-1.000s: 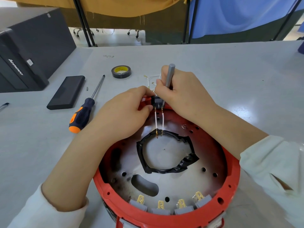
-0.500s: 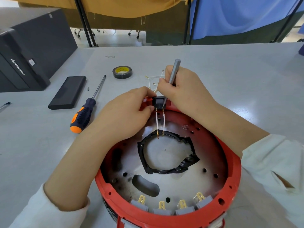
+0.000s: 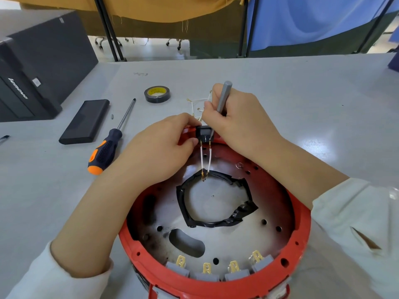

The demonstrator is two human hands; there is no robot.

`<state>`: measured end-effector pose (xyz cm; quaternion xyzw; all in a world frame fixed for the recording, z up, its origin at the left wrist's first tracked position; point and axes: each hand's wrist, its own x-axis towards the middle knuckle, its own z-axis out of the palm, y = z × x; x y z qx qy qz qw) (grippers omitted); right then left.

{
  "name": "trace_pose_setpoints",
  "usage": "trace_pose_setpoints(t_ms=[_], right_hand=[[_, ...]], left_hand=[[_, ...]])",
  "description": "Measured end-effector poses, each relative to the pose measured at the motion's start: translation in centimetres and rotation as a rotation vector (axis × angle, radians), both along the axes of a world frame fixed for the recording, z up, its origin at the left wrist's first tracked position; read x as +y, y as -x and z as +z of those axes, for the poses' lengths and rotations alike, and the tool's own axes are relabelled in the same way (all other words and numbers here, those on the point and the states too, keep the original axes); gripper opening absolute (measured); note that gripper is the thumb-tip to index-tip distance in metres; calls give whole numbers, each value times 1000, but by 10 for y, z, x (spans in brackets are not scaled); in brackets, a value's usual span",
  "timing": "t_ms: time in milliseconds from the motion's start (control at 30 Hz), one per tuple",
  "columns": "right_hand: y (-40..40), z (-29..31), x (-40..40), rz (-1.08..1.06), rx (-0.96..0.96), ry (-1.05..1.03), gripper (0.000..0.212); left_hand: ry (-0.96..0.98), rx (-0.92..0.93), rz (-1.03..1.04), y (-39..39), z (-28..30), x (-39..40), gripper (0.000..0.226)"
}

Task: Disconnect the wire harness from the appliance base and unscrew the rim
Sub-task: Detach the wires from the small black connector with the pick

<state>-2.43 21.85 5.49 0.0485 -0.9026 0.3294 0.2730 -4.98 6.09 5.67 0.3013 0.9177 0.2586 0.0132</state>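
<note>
The round appliance base with a red rim [image 3: 301,214] lies upside down on the table, metal plate up. A small black connector block [image 3: 204,133] sits at the rim's far edge, and two white wires [image 3: 205,157] run from it to a black taped ring [image 3: 218,201]. My left hand [image 3: 159,147] pinches the block from the left. My right hand [image 3: 235,119] grips a thin grey tool [image 3: 222,98], its tip down at the block's right side. Loose white wires [image 3: 197,104] lie on the table behind my hands.
An orange-and-black screwdriver [image 3: 110,143] lies left of the base, beside a flat black case [image 3: 85,121]. A roll of black tape [image 3: 157,94] sits further back. A black computer case [image 3: 36,67] stands at the far left. Several grey terminal blocks [image 3: 218,270] line the rim's near side.
The grey tool in my right hand has tilted from leaning left to leaning slightly right at its top. Both hands stay at the black connector block.
</note>
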Motion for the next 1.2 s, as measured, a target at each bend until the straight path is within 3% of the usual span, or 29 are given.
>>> trace_pose_setpoints(t_ms=[300, 400, 500, 600, 667, 833, 1200], right_hand=[[-3, 9, 2, -87, -43, 173, 38], [-12, 16, 10, -55, -165, 257, 35], [-24, 15, 15, 15, -243, 474, 33], [-31, 14, 18, 26, -189, 763, 28], [-33, 14, 19, 23, -170, 833, 27], [-33, 9, 21, -27, -155, 723, 38], [-31, 6, 22, -42, -223, 610, 25]], left_hand=[[-13, 9, 3, 1, -2, -1, 28], [-15, 8, -11, 2, -4, -1, 28], [-12, 20, -12, 3, -4, -1, 28], [-17, 19, -15, 3, -3, -1, 28], [-19, 13, -20, 3, -2, -1, 28], [-22, 13, -19, 3, -3, 0, 27], [-24, 32, -18, 5, -4, 0, 26]])
